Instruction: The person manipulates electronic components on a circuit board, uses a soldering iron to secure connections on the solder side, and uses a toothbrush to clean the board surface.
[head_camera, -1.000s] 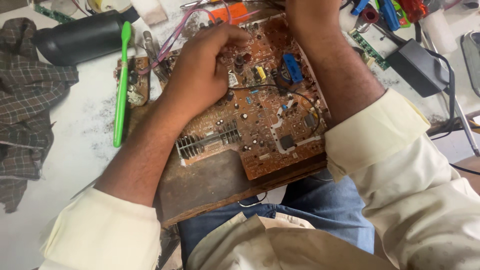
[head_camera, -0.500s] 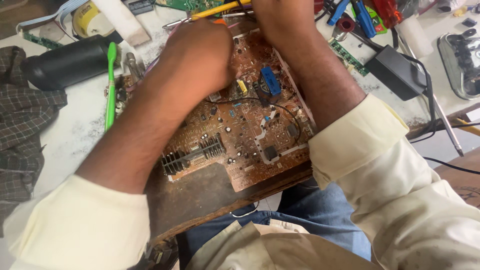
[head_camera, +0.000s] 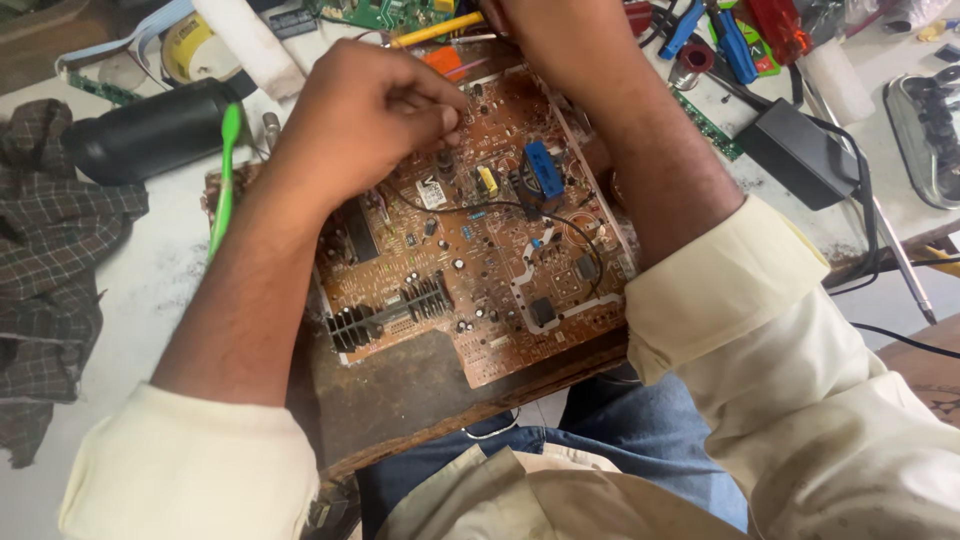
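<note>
**Two bare hands working over a brown circuit board**

The left hand (head_camera: 365, 125) is curling its fingers into a narrow pinch, fingertips pressing together at the upper middle of the circuit board (head_camera: 480, 240); whatever small thing they may be gripping is too tiny to make out. The right hand (head_camera: 545, 35) is reaching in over the far edge of the circuit board, its fingers running out of the frame, so its grip cannot be told. Both forearms are coming out of rolled cream sleeves.

The circuit board is lying component side up on a dark wooden slab (head_camera: 410, 400), which is sitting at the near edge of the white table (head_camera: 130, 290), above the person's blue-trousered lap. On the circuit board, a blue block (head_camera: 543, 168) is standing near the right forearm and a finned black heat sink (head_camera: 385, 315) is sitting toward the near left corner.

Left of the circuit board, a green toothbrush (head_camera: 228, 180) is lying just beside it, with a black cylinder (head_camera: 150, 130) and a checked cloth (head_camera: 50, 260) farther left. Right of the circuit board, a black power adapter (head_camera: 795, 150) is resting on the table.
</note>
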